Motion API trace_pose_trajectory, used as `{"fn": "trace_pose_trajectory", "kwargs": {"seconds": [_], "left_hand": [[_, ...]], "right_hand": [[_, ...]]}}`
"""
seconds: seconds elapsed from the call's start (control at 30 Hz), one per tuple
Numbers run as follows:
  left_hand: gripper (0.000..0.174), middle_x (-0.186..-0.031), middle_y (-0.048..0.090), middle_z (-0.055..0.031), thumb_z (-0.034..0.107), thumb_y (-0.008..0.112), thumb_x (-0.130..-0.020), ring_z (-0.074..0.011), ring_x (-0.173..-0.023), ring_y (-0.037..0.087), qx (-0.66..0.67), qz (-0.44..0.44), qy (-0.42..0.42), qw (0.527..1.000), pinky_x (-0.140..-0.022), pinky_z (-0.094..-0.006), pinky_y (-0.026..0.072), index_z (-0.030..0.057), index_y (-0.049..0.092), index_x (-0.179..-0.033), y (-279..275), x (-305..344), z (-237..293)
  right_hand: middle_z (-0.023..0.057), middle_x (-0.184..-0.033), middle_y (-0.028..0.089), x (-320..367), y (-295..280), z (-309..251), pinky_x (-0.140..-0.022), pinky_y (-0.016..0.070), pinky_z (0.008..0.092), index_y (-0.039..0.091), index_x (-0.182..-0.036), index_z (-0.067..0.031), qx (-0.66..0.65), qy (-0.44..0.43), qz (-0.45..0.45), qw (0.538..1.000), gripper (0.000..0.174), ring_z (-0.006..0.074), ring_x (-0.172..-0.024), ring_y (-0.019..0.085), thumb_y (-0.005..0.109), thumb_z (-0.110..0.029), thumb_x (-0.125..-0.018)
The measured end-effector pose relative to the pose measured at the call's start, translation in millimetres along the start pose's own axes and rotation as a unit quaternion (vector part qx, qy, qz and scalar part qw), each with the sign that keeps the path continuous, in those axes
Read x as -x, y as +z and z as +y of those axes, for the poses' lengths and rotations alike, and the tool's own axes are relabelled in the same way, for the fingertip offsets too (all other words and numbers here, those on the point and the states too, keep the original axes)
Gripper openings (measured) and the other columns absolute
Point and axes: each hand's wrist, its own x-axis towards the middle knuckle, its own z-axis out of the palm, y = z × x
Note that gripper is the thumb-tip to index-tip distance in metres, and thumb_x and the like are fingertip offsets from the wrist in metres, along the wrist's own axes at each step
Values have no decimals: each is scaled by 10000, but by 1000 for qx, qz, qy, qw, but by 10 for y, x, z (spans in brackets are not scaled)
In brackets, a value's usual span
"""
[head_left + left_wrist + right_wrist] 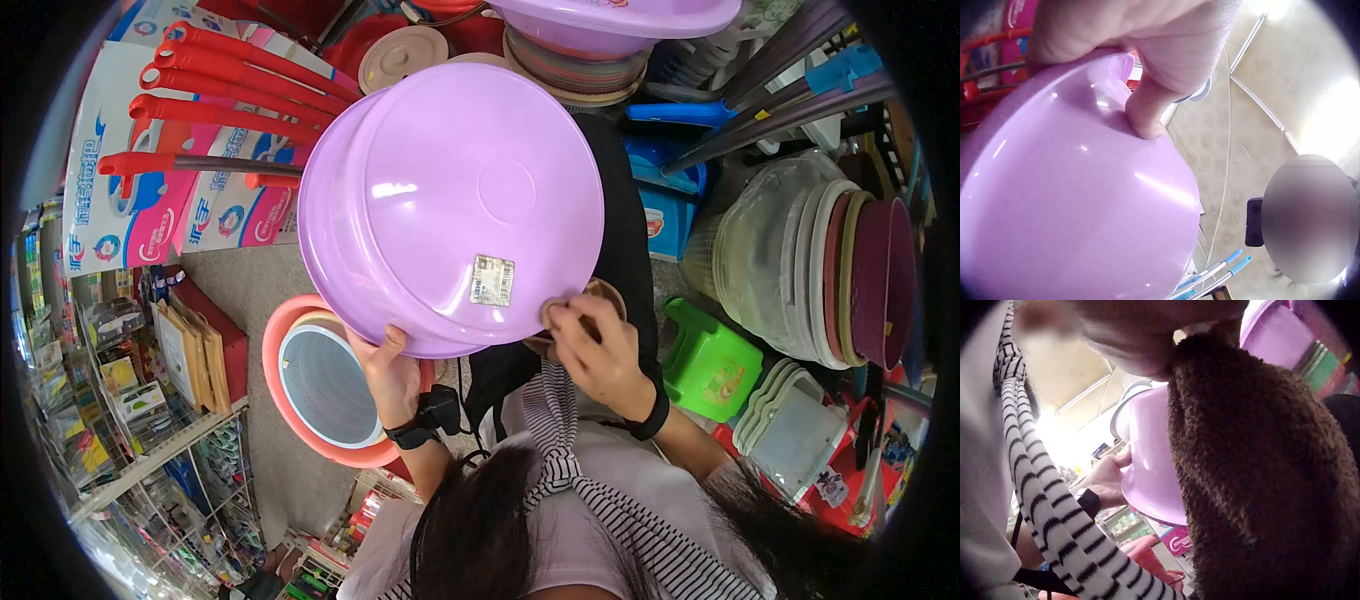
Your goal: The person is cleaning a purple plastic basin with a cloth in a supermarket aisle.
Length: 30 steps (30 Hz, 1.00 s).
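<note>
A shiny light-purple basin [440,200] is tilted up before the person, its underside towards the head camera. On that underside is a small printed barcode label [492,280]. The left hand [388,372] grips the basin's rim, with its thumb pressed on the purple wall in the left wrist view. At the basin's lower right edge, the right hand [598,355] pinches a brown fuzzy cloth [1260,469], fingertips right at the rim. The cloth hangs down large in the right wrist view and hides part of the basin there.
Below left, a pink tub [275,375] with a pale basket inside stands on the floor. Red-handled mops [215,85] lean by printed boxes at the left. At the right are stacked basins [800,265], a green stool [712,360] and a blue dustpan [660,190]. Goods racks [150,460] line the left.
</note>
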Motion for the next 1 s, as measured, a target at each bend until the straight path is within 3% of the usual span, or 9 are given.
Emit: {"fn": "trace_pose_trajectory", "kwargs": {"seconds": [0.13,0.27,0.43,0.5,0.6,0.73,0.83,0.93,1.0], "left_hand": [[738,-1256,520,-109,146,762,-790,-242,-1146,519,-6,5,9,1000,-1010,-388,403,-6,330,-1368,-31,13,-34],[768,-1240,526,-119,168,786,-771,-249,-1146,519,-25,-10,22,999,-1009,-382,403,-15,330,-1362,-40,19,-62],[821,-1233,530,-121,201,827,-730,-246,-1143,520,-34,-18,7,999,-1008,-380,402,-17,340,-1353,-83,16,-19],[836,-1233,532,-120,207,840,-715,-245,-1140,522,-40,-27,2,999,-1008,-380,401,-18,345,-1349,-103,38,-17],[921,-1256,504,-128,217,877,-669,-248,-1155,509,-55,-37,11,998,-1001,-370,408,-15,309,-1356,-89,79,-34],[914,-1207,535,-136,234,892,-649,-233,-1084,554,-71,-42,-28,996,-933,-350,459,-11,333,-1330,5,139,-22],[931,-1190,546,-134,250,903,-632,-228,-1068,562,-64,-32,-28,997,-916,-343,466,-13,339,-1324,23,140,22],[953,-1190,550,-130,260,909,-622,-227,-1074,560,-82,-37,-23,996,-925,-346,461,-24,334,-1326,-52,94,24],[961,-1189,553,-128,263,910,-620,-227,-1075,561,-87,-48,-17,995,-929,-348,460,-31,330,-1328,-130,91,-1]], "right_hand": [[123,-970,548,-62,-35,-45,-563,516,320,628,-1068,-1,-24,-36,-24,999,354,227,-713,616,677,11,-718],[95,-944,554,-37,-16,104,-534,507,300,641,-1055,-35,4,15,-2,1000,343,210,-662,607,662,19,-716],[84,-932,563,-184,28,-155,-533,514,282,643,-1012,-20,-50,-76,-35,995,286,178,-644,604,659,-18,-727],[77,-936,563,-253,-54,-80,-563,521,282,642,-1011,-38,-13,-51,-65,996,280,161,-651,607,654,-33,-731],[137,-978,584,-386,-64,186,-625,509,303,635,-1011,21,-77,139,-31,987,176,242,-727,631,605,8,-838],[156,-1005,573,-593,-106,294,-677,496,307,604,-1035,40,-106,129,-18,986,169,292,-809,629,597,-6,-872],[150,-1021,532,-669,-46,32,-640,498,323,560,-1111,7,-129,105,-44,985,246,297,-746,624,595,-1,-868],[107,-1006,544,-622,-49,-62,-591,515,345,595,-1085,-21,-100,57,-62,991,234,273,-699,634,606,-18,-851],[101,-998,553,-594,-109,79,-583,520,349,615,-1067,-32,-96,73,-77,990,231,275,-683,636,604,-11,-837]]}}
